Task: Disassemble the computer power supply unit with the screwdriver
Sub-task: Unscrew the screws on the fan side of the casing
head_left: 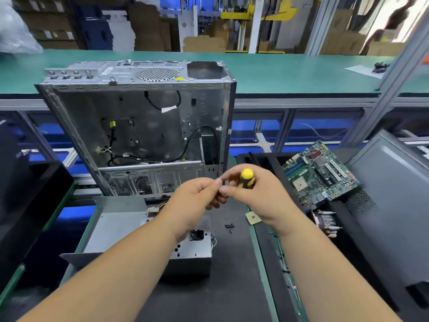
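Note:
The grey metal power supply unit (pixel 116 226) lies on the dark mat near me, partly hidden under my left forearm, with a black socket on its near side. My right hand (pixel 257 196) grips a screwdriver with a yellow and black handle (pixel 247 177), held above the mat. My left hand (pixel 197 201) meets it, fingertips pinching at the screwdriver's tip; something small may be between them, but I cannot tell. A few small black screws (pixel 229 227) lie on the mat to the right of the unit.
An open, emptied computer case (pixel 139 126) stands upright behind the unit. A green motherboard (pixel 320 175) lies in a black tray at the right, beside a grey case panel (pixel 394 205). A small square chip (pixel 251 217) sits by my right wrist. A green conveyor table (pixel 278 73) runs behind.

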Demonstrator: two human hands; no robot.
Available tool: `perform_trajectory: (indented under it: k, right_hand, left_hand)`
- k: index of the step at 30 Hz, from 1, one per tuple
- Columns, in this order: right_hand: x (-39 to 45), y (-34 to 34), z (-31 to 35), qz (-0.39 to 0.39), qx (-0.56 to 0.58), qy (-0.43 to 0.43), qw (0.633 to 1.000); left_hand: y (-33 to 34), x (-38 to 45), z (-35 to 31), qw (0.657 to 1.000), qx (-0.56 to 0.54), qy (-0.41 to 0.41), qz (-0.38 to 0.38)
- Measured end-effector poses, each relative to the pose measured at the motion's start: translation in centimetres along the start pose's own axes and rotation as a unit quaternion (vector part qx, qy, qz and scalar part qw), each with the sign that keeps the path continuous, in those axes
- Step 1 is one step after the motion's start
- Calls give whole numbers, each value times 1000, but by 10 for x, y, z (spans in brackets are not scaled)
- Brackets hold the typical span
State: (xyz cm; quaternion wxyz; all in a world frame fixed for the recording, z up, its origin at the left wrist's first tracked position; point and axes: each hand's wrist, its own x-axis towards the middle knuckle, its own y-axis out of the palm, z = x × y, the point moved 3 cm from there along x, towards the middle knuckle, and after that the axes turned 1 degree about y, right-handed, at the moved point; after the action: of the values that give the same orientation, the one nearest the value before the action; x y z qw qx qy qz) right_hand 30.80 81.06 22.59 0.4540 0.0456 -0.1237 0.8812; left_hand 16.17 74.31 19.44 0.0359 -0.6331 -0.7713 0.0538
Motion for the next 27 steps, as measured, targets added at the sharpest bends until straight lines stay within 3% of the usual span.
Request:
perform_trajectory:
  k: [13,18,23,27]
  right_hand:
    - [-2,-22,-27,13,-216,-49,975]
    - [11,-25,-76,84,-411,75,905]
    - [12,-18,-129,150,-476,149,854]
    - [15,-10,-152,178,-489,175,836]
  left_hand:
    - [19,0,6,990,125,-39,-47]
    - [7,-5,16,974,197,-33,-104]
    - [-1,-14,21,961,243,-7,-133]
    - [-3,-21,25,956,256,5,-145]
